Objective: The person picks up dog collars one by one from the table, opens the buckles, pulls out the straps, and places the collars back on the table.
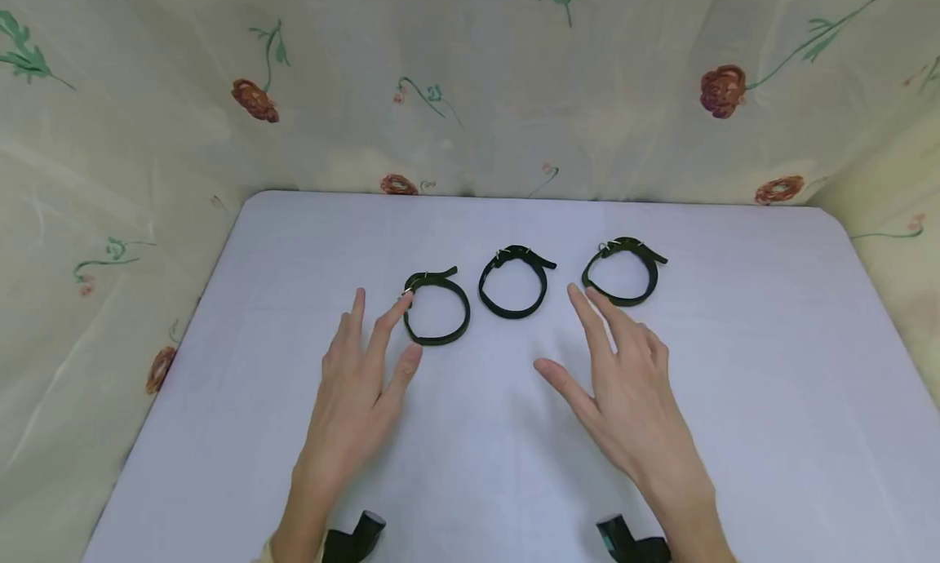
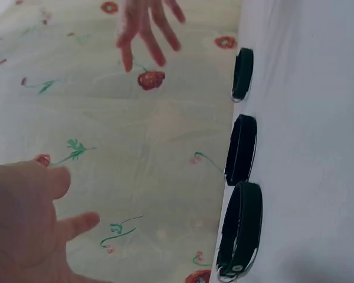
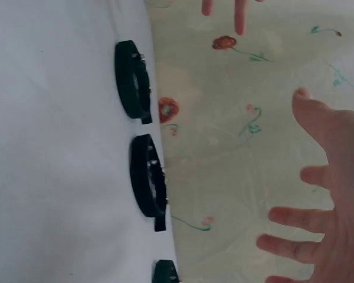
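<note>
Three dark buckled collars stand on edge in a row on the white table (image 1: 507, 432): a left collar (image 1: 467, 314), a middle collar (image 1: 544, 290) and a right collar (image 1: 653, 279). Each is fastened into a loop with a metal buckle and a loose strap end. My left hand (image 1: 356, 387), fingers spread, hovers nearest the left collar; its index fingertip overlaps that buckle in the head view. On the other side my right hand (image 1: 624, 383) is held with fingers extended, fingertips in front of the right collar. Both hands hold nothing.
A pale curtain (image 1: 470, 82) printed with red flowers and green stems hangs behind the table and along both sides. Dark wrist camera mounts (image 1: 356, 538) show at the bottom of the head view, beside each wrist.
</note>
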Demonstrator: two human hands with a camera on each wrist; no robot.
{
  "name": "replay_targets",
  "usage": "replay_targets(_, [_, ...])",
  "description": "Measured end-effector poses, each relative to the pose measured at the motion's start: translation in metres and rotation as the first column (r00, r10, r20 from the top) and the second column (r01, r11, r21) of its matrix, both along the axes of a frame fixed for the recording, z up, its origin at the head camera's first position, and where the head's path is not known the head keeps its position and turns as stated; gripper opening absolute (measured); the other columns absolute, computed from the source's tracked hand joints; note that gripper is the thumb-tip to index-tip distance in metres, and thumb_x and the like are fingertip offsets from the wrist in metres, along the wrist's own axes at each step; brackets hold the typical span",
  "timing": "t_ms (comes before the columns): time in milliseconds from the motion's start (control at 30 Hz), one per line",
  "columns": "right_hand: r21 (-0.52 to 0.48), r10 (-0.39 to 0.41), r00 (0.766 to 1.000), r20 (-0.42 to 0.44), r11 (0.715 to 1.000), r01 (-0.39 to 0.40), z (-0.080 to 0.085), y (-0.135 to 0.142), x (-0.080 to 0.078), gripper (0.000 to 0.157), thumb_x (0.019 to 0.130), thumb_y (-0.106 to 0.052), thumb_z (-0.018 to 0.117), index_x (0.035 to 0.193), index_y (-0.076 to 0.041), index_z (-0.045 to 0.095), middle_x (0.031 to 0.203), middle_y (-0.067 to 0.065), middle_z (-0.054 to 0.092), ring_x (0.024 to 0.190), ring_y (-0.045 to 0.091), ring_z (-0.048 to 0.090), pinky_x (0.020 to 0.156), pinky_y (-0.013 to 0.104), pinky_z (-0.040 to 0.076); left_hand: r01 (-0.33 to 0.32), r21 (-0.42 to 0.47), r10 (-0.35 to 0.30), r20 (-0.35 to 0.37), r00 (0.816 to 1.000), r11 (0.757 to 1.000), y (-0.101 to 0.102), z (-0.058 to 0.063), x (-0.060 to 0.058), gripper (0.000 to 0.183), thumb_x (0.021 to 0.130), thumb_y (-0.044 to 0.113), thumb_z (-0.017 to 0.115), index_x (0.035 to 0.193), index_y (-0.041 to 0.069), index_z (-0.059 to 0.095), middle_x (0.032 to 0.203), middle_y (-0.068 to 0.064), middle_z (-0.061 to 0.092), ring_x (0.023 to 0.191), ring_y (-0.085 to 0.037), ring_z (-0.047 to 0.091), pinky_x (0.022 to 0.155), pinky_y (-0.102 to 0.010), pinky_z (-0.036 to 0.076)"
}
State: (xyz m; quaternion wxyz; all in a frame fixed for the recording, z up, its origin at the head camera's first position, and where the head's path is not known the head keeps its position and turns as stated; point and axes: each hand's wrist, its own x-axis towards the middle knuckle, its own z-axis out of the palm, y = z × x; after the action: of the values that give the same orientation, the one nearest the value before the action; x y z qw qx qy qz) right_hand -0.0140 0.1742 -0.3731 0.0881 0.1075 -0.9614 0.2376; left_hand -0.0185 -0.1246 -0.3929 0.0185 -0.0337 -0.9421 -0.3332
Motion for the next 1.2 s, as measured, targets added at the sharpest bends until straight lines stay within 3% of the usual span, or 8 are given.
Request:
replay_targets(133, [-0.019,0.009,1.000,0.026,1.000,-0.008,-0.008,-0.006,-0.010,0.077,0.111,-0.049,0.056,0.173,-0.019,0.022,0.155,0.015,0.060,0.125,0.038,0.064,0.114,0.059,0.040,-0.044,0.224,0.026,0.086,0.996,0.973,-0.002,-0.004,-0.005,0.052,0.114,0.060,0.038,0.164,0.053,0.029,0.183,-0.001,0.011,0.167,-0.037,0.024,0.123,-0.075,0.033])
replay_targets(267, [-0.001,0.030,0.997,0.075,1.000,-0.030,-0.018,-0.019,-0.031,0.070,0.114,-0.052,0.047,0.168,-0.009,0.033,0.135,0.010,0.072,0.097,0.029,0.069,0.101,0.051,0.048,-0.091,0.453,0.008,0.183,0.983,0.887,-0.006,-0.010,-0.016,0.052,0.115,0.056,0.037,0.166,0.046,0.032,0.179,-0.001,0.023,0.163,-0.035,0.032,0.126,-0.066,0.037])
replay_targets(333, [-0.001,0.045,0.994,0.100,0.999,-0.045,-0.023,-0.029,-0.042,0.067,0.115,-0.053,0.043,0.162,-0.006,0.041,0.128,0.010,0.075,0.091,0.030,0.070,0.092,0.049,0.054,-0.146,0.567,-0.013,0.268,0.963,0.810,-0.009,-0.012,-0.020,0.052,0.115,0.056,0.038,0.166,0.044,0.033,0.177,0.000,0.024,0.159,-0.035,0.038,0.125,-0.059,0.042])
replay_targets(533, [-0.090,0.072,0.981,0.181,0.994,-0.056,-0.038,-0.063,-0.070,0.061,0.116,-0.051,0.042,0.149,-0.001,0.053,0.114,0.012,0.079,0.093,0.030,0.076,0.080,0.048,0.062,-0.348,0.803,-0.102,0.447,0.889,0.483,-0.011,-0.019,-0.030,0.060,0.115,0.053,0.039,0.170,0.032,0.027,0.178,-0.013,0.016,0.156,-0.045,0.038,0.129,-0.055,0.038])
replay_targets(633, [-0.112,0.090,0.974,0.210,0.991,-0.067,-0.044,-0.077,-0.080,0.059,0.116,-0.048,0.045,0.147,0.001,0.055,0.106,0.012,0.079,0.091,0.028,0.076,0.077,0.046,0.062,-0.404,0.837,-0.135,0.478,0.868,0.368,-0.008,-0.023,-0.034,0.061,0.115,0.048,0.038,0.171,0.027,0.025,0.177,-0.019,0.017,0.156,-0.046,0.037,0.131,-0.056,0.036])
replay_targets(733, [-0.088,0.093,0.972,0.215,0.993,-0.075,-0.051,-0.089,-0.086,0.056,0.115,-0.044,0.049,0.144,0.004,0.058,0.104,0.015,0.078,0.087,0.029,0.076,0.073,0.047,0.063,-0.445,0.840,-0.142,0.504,0.852,0.310,-0.005,-0.027,-0.038,0.059,0.116,0.046,0.039,0.171,0.028,0.027,0.176,-0.020,0.019,0.156,-0.045,0.036,0.131,-0.054,0.035])
replay_targets(967, [0.029,0.029,0.974,0.225,0.999,-0.036,-0.067,-0.107,-0.087,0.055,0.111,-0.039,0.060,0.139,0.009,0.060,0.127,0.027,0.072,0.101,0.041,0.078,0.081,0.052,0.065,-0.528,0.829,-0.103,0.550,0.829,0.184,0.003,-0.031,-0.039,0.066,0.115,0.038,0.042,0.173,0.020,0.018,0.176,-0.022,0.020,0.158,-0.044,0.033,0.133,-0.051,0.034])
replay_targets(1200, [-0.056,0.024,0.974,0.224,0.998,-0.012,-0.067,-0.110,-0.076,0.052,0.105,-0.029,0.071,0.140,0.006,0.056,0.120,0.025,0.068,0.089,0.038,0.075,0.074,0.052,0.063,-0.562,0.818,-0.054,0.571,0.819,0.121,0.007,-0.030,-0.036,0.066,0.115,0.028,0.038,0.173,0.010,0.010,0.174,-0.025,0.026,0.154,-0.047,0.036,0.132,-0.051,0.036])
